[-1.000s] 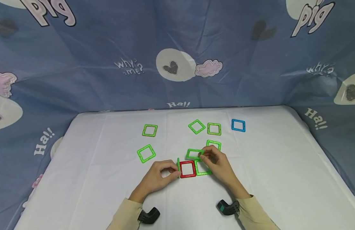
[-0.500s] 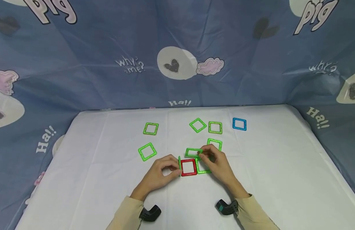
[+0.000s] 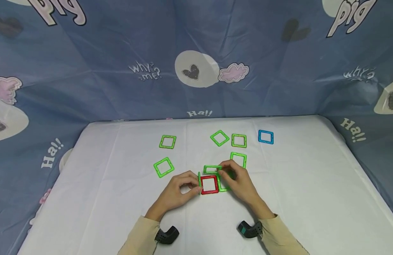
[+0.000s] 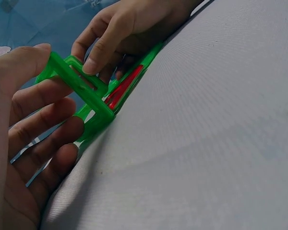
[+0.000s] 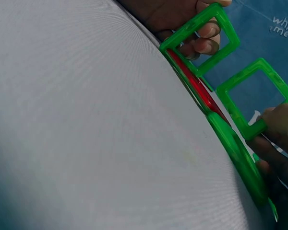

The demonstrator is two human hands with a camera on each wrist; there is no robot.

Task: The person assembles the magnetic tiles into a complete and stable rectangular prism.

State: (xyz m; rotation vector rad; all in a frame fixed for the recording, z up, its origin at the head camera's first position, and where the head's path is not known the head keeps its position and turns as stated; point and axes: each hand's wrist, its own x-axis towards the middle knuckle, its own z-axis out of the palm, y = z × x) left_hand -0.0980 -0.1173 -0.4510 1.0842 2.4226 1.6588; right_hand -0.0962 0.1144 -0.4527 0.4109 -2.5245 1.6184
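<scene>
A red square magnetic tile [image 3: 210, 192] lies flat on the white cloth. Along its left edge stands a green square tile [image 3: 199, 177], pinched between the thumb and fingers of my left hand [image 3: 178, 191]. My right hand [image 3: 242, 182] pinches another green square tile [image 5: 278, 81], held up behind the red one's far edge; in the right wrist view a small gap parts it from the red tile. Flat against the red tile's right side is a further green tile [image 3: 223, 190], partly hidden under my right hand.
Behind my right hand lies a green tile [image 3: 245, 161], partly covered. Farther back are two green tiles [image 3: 220, 143] [image 3: 239, 146] and a blue tile [image 3: 266, 142]. Two more green tiles [image 3: 167, 147] [image 3: 164, 174] lie at the left. A patterned blue cloth [image 3: 136, 95] hangs behind.
My right hand has shifted slightly left with its green tile, which now sits closer behind the red tile. My left hand keeps its hold in place. The head view has tilted slightly.
</scene>
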